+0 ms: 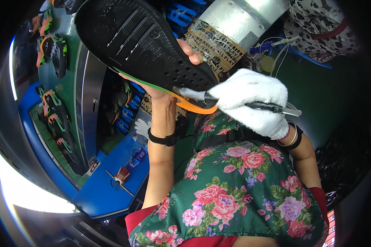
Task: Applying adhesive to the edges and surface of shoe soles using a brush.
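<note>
My left hand (156, 90) is closed round a shoe (140, 45) and holds it up, with fingers showing at the far edge. The shoe has a black sole with small round holes toward the near end and whitish streaks in slots at the far end. Green and orange run along its rim. In a white knit glove, my right hand (251, 101) grips a slim brush (193, 94) with a dark handle and pale metal neck. The brush tip lies by the sole's lower left edge, next to the orange rim; whether it touches is hard to tell.
Several shoes (53, 53) lie on a green belt (66, 29) at the left. A blue table (99, 193) holds a bottle (138, 156) and a small red container (122, 175). Taped cardboard (218, 45) and a metal housing (243, 20) stand beyond; spotted cloth (313, 29) is at upper right.
</note>
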### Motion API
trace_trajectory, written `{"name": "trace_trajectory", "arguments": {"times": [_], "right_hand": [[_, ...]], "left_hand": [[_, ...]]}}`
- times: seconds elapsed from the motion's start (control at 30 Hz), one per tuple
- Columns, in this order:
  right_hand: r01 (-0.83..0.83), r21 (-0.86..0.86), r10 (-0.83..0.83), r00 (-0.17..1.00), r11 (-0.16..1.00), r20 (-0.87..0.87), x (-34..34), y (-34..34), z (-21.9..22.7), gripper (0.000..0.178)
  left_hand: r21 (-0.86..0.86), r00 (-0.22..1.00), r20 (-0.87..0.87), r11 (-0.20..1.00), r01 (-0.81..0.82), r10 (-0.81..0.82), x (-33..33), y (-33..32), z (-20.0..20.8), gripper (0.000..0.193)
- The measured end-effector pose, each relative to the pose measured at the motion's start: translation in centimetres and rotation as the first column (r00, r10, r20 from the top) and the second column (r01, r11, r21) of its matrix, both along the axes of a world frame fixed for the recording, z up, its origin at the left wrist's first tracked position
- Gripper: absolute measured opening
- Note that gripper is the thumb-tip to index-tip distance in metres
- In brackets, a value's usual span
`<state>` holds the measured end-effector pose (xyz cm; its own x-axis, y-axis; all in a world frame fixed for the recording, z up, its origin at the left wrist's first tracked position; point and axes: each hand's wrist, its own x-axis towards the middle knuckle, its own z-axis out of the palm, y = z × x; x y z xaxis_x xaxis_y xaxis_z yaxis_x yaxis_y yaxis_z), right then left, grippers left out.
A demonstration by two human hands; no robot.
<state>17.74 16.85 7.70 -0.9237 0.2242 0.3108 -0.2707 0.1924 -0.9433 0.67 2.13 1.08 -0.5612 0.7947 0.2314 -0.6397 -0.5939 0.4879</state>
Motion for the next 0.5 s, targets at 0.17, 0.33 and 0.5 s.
{"name": "trace_trajectory", "arguments": {"times": [0.17,0.33,0.5], "right_hand": [[-0.027,0.081,0.026,1.0,0.996,0.017,-0.1,0.0,0.2,0.018],[0.004,0.099,-0.001,1.0,0.995,-0.029,-0.6,0.0,0.2,0.015],[-0.02,0.123,0.031,0.996,0.992,-0.088,-0.8,-0.2,-0.3,0.02]], "left_hand": [[0.025,1.0,0.006,1.0,0.007,-0.007,0.0,0.0,-0.4,0.098],[0.036,1.0,-0.018,0.999,0.025,-0.024,-0.4,0.4,-0.8,0.1],[0.03,0.998,0.014,0.997,0.065,-0.065,-0.7,0.7,-1.2,0.105]]}}
